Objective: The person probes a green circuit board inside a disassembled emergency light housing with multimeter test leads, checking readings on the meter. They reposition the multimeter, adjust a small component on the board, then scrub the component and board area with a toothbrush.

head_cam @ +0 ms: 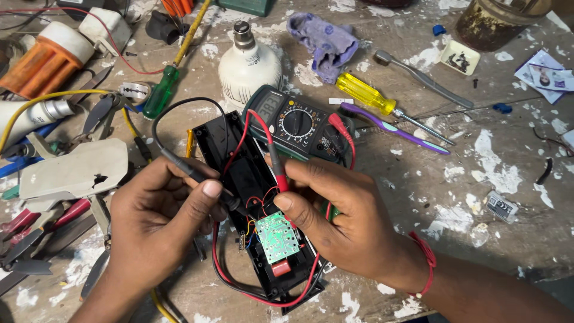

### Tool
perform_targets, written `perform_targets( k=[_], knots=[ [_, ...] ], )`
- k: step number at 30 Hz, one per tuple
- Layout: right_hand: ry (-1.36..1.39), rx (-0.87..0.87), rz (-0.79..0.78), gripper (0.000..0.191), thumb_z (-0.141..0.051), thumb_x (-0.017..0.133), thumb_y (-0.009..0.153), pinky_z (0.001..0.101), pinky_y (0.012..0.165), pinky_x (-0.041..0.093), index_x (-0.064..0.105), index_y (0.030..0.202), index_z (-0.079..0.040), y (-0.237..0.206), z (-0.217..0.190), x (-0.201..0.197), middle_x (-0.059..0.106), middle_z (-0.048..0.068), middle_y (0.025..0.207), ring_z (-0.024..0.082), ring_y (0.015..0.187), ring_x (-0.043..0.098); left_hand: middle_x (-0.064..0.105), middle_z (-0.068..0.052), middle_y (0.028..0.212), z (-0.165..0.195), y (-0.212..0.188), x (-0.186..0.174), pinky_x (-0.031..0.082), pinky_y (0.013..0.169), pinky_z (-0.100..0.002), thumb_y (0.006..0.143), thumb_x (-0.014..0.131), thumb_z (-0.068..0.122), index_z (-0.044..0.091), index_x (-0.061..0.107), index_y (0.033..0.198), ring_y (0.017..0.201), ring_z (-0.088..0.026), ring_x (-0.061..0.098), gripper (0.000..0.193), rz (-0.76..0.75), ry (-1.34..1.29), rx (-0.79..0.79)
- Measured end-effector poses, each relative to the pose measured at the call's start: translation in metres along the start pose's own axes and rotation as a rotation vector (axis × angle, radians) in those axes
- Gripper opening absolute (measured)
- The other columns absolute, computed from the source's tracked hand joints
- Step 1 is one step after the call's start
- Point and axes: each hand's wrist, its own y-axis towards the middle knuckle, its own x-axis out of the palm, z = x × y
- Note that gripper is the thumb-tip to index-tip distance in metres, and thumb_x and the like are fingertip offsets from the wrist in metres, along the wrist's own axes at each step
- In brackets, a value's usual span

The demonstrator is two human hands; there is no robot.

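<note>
1. Open black plastic casing (239, 173): lies lengthwise on the paint-spattered workbench (496, 197) directly under your hands, lid off, so its insides face up toward you.

2. Small green circuit board (277, 236): sits in the near end of the casing, solder side up, apparently so its contacts can be reached from above.

3. Your left hand (152, 218): fingers curled shut around the black test probe (206, 179), thumb pressing along it like a pen, tip angled down just beside the board. The grip looks chosen for steadiness.

4. Your right hand (344, 212): closed on the red test probe (277, 170), pinched between thumb and forefinger, tip pointed down at the board's upper edge. A red thread (426, 260) circles the wrist.

5. Red lead (239, 287): loops around the near end of the casing and runs back up to the meter.

6. Digital multimeter (293, 122): green-cased, lying just beyond the casing and touching its far edge, display tilted toward you, probably so you can read it without moving the probes.

7. Left side: pliers (36, 224) with red handles, a broken white plastic cover (72, 170).

8. Beyond the meter: white LED bulb (248, 63), green-handled screwdriver (162, 90), yellow-handled screwdriver (365, 93), purple toothbrush (394, 128), crumpled purple cloth (326, 42), rusty tin (496, 21) at the far right.
</note>
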Motion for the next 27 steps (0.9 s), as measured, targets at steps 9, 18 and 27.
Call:
perform_targets(
  k=[9,18,27],
  knots=[
    [0.04,-0.053,-0.03,0.039,-0.014,0.071,0.102,0.0252,0.07,0.054,0.062,0.138,0.001,-0.006,-0.002,0.0,0.069,0.005,0.097,0.008,0.083,0.063,0.071,-0.002,0.085,-0.006,-0.01,0.003,0.052,0.064,-0.022,0.095,0.071,0.009,0.0,0.067,0.107,0.073,-0.006,0.065,0.016,0.027,-0.047,0.042],
    [0.075,0.078,-0.02,0.041,-0.014,0.064,0.102,0.0203,0.063,0.056,0.06,0.14,0.0,-0.003,0.001,0.001,0.071,0.002,0.097,0.004,0.077,0.064,0.068,0.002,0.084,-0.008,-0.012,0.004,0.05,0.067,-0.021,0.093,0.075,0.006,0.0,0.067,0.103,0.075,-0.003,0.061,0.014,-0.023,-0.115,0.095],
    [0.239,0.193,-0.012,0.026,-0.007,0.061,0.102,0.0235,0.072,0.058,0.056,0.126,0.001,-0.005,0.009,0.01,0.074,0.008,0.107,0.008,0.093,0.068,0.064,0.005,0.075,-0.001,-0.014,0.001,0.045,0.062,-0.02,0.092,0.079,0.009,0.003,0.065,0.088,0.07,-0.001,0.055,0.016,-0.036,0.015,0.104]
  ],
)
